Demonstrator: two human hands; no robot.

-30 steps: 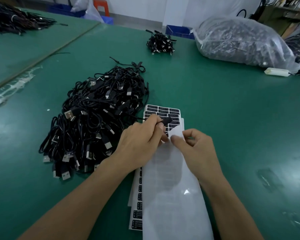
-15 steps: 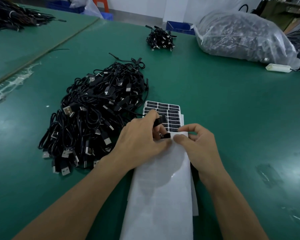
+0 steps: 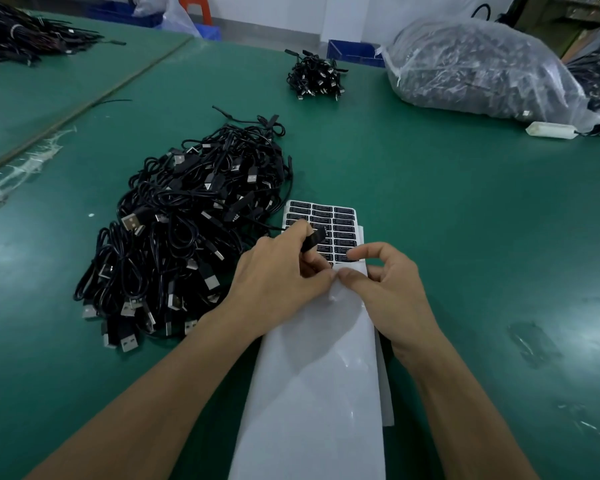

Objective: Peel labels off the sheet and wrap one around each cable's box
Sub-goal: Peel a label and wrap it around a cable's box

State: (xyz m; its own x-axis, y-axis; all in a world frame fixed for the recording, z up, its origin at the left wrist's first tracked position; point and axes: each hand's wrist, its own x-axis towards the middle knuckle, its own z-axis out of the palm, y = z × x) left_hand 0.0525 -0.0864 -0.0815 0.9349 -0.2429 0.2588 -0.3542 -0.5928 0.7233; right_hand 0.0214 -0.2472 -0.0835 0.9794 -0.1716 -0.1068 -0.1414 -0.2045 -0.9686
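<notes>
Your left grip clamps a cable's box over the sheet; right grip pinches a label at its printed edge. Just left sits the cable pile; green counter stretches wide on the right.

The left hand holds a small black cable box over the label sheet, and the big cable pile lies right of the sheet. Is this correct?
Not quite: in the head view the big cable pile lies left of the label sheet, not right. The left hand does hold the small black cable box over the sheet.
</notes>
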